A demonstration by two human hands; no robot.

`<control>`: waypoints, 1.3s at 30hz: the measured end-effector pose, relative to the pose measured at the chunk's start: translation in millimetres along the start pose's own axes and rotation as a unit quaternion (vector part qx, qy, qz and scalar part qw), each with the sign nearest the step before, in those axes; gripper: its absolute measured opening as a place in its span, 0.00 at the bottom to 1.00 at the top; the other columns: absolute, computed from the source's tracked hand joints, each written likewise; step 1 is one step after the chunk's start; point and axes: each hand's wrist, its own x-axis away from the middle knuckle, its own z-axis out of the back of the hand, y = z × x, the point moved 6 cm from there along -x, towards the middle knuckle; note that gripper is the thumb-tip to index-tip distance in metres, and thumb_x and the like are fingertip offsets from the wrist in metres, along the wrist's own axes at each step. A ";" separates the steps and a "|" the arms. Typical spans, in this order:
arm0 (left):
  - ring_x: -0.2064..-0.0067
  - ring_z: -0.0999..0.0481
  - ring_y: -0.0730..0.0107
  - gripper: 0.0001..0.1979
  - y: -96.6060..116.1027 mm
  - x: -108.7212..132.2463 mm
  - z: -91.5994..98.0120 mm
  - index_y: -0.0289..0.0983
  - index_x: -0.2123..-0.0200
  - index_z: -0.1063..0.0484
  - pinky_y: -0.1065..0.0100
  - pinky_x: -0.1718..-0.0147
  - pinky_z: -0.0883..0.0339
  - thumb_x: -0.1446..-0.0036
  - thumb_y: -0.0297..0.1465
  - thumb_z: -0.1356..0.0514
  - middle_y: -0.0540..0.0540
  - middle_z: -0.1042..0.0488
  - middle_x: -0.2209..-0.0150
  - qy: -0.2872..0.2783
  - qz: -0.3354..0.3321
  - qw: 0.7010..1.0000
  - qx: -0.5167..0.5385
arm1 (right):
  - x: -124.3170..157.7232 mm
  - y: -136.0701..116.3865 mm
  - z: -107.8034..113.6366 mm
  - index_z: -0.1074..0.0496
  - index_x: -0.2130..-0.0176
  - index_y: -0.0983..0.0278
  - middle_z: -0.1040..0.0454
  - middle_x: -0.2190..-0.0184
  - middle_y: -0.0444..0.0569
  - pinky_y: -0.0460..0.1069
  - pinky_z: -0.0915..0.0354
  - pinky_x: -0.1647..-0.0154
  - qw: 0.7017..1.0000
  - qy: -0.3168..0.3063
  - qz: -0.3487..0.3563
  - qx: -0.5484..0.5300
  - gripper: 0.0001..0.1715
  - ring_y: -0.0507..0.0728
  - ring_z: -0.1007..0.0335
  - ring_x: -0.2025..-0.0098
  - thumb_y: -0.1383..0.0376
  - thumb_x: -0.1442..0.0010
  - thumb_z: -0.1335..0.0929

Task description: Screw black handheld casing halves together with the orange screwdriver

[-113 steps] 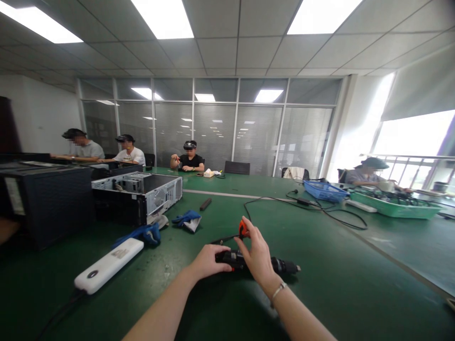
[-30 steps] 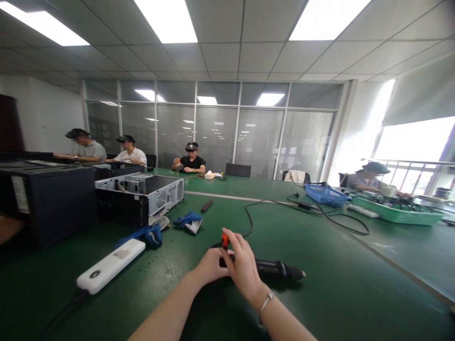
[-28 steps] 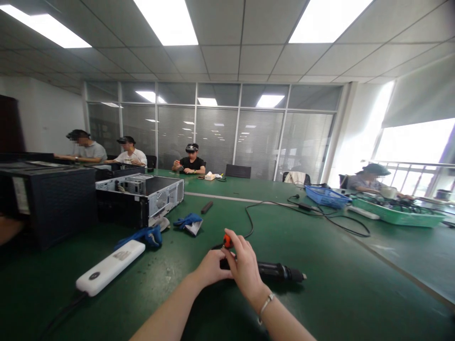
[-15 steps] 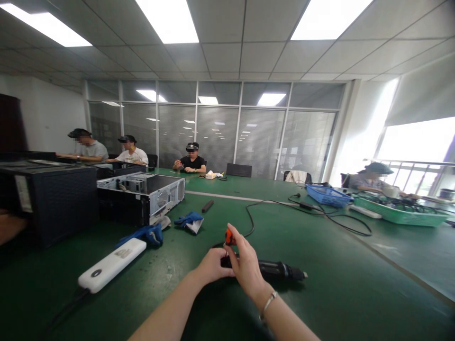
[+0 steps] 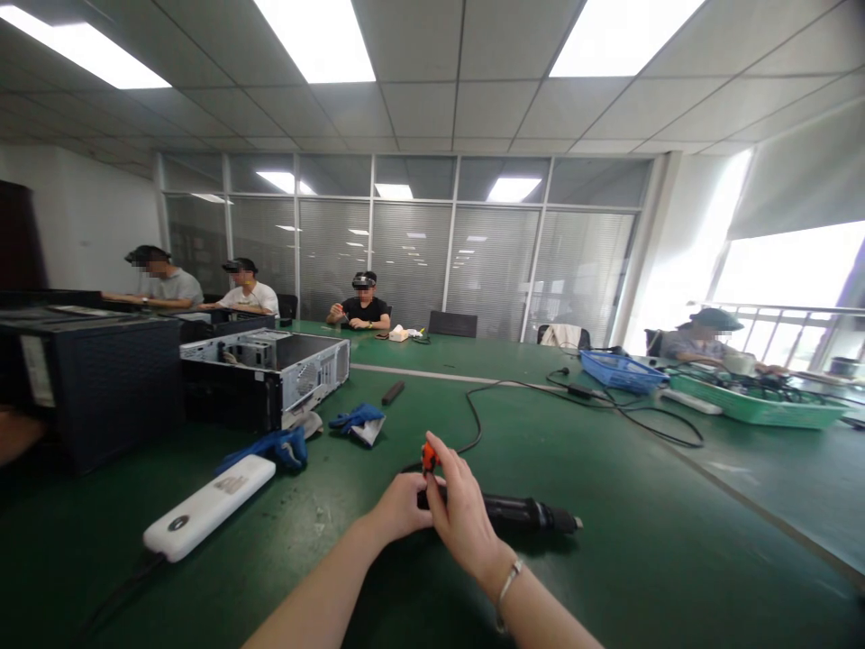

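A black corded electric screwdriver lies on its side on the green table, its tip pointing right. My left hand is closed around its rear end. Fingers of my right hand pinch the orange-and-black handle of a small hand screwdriver, which stands upright above the electric screwdriver's rear part. The hand screwdriver's thin shaft points down; my fingers hide where its tip meets the body. A black cable runs from behind my hands across the table.
To the left are a white power strip, blue-and-white gloves, an opened computer case and a dark case. On the right stand a blue basket and a green basket with cables. Several people sit around the table.
The orange handle has turned and sits slightly lower and further left, with my right fingers moving along with it. My left hand stays on the electric screwdriver. The view shifts a little.
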 end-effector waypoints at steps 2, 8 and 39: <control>0.65 0.26 0.63 0.10 -1.6 0.0 -0.7 0.33 0.65 0.23 0.72 0.64 0.36 0.54 0.26 0.37 0.49 0.22 0.67 0.000 0.003 1.000 -0.005 | -0.2 0.9 1.3 0.46 0.37 0.56 0.33 0.49 0.53 0.58 0.33 0.50 1.000 0.008 -0.004 0.016 0.33 0.60 0.34 0.50 0.71 0.39 0.38; 0.66 0.27 0.63 0.11 -8.5 -0.8 -1.6 0.32 0.67 0.23 0.71 0.66 0.36 0.54 0.31 0.35 0.48 0.23 0.67 -0.010 0.025 0.999 -0.031 | -1.4 5.6 2.3 0.46 0.37 0.55 0.29 0.55 0.51 0.55 0.30 0.55 1.000 0.005 -0.021 0.015 0.31 0.58 0.31 0.56 0.71 0.38 0.39; 0.66 0.26 0.65 0.07 -3.8 0.5 -1.0 0.32 0.68 0.23 0.72 0.65 0.36 0.55 0.26 0.36 0.49 0.22 0.67 0.001 0.004 1.000 0.012 | 1.4 -3.0 3.4 0.49 0.36 0.56 0.32 0.50 0.53 0.57 0.33 0.51 0.999 -0.025 0.026 0.024 0.33 0.60 0.34 0.52 0.71 0.37 0.39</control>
